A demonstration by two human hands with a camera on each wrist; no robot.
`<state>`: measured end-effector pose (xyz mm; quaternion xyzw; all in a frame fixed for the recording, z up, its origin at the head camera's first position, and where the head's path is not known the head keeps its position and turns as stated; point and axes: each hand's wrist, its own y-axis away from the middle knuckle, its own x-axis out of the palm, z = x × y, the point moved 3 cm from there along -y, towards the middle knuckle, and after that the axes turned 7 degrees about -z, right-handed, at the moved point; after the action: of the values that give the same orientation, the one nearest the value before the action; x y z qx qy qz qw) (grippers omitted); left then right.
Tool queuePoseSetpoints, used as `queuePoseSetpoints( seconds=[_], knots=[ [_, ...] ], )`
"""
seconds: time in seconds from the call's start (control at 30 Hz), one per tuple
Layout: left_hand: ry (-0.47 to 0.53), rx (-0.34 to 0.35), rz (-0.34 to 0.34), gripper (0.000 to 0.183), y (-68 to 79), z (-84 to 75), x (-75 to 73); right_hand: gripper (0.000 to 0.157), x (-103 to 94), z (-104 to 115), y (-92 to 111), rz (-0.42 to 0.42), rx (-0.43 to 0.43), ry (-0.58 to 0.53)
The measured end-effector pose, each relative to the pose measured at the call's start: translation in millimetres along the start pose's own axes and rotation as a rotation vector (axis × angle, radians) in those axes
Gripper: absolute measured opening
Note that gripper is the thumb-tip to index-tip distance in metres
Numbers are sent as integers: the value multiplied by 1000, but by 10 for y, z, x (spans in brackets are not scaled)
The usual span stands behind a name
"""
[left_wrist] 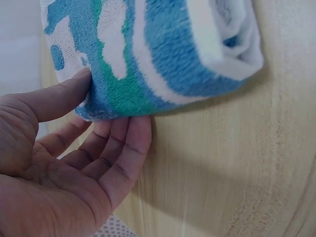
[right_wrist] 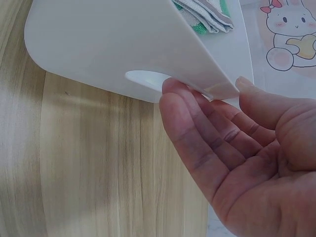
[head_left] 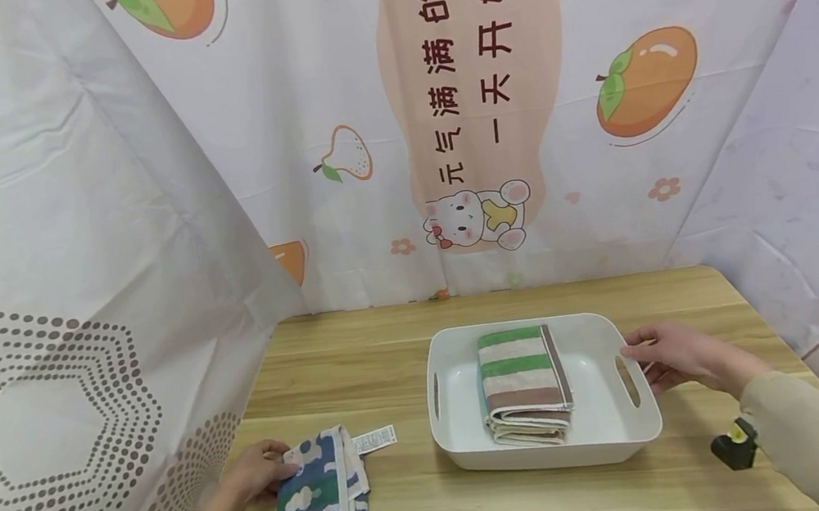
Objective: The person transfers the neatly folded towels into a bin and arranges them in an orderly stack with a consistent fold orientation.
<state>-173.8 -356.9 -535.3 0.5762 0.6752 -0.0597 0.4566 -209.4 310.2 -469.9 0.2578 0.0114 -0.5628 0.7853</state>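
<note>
On the left of the table, a folded blue, green and white towel lies with a white label sticking out on its right. My left hand pinches its left edge, thumb on top and fingers beneath, as the left wrist view shows. A white plastic basket with handle slots stands right of centre. At its right end my right hand holds the rim, with the thumb at the top edge and fingertips against the outer wall by the slot. Inside the basket lies a folded green, white and brown striped towel.
The wooden table ends at the back against a printed curtain with fruit and Chinese characters. Curtains also hang at the left and right sides. A small black device sits at the right wrist.
</note>
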Motion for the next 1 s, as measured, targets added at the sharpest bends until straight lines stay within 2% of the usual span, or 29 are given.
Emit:
queuePoseSetpoints(
  seconds=[0.17,0.5,0.87,1.0],
  knots=[
    [-48,3,-8,48,20,-62,45,44,-5,-3,7,-2,5,4],
    [-73,15,32,31,57,-154,99,45,5,15,15,-6,3,2],
    [-52,86,-10,23,18,-253,139,45,11,17,16,-14,0,13],
    [-16,153,-15,27,8,-296,143,45,12,13,15,-16,-1,18]
  ],
)
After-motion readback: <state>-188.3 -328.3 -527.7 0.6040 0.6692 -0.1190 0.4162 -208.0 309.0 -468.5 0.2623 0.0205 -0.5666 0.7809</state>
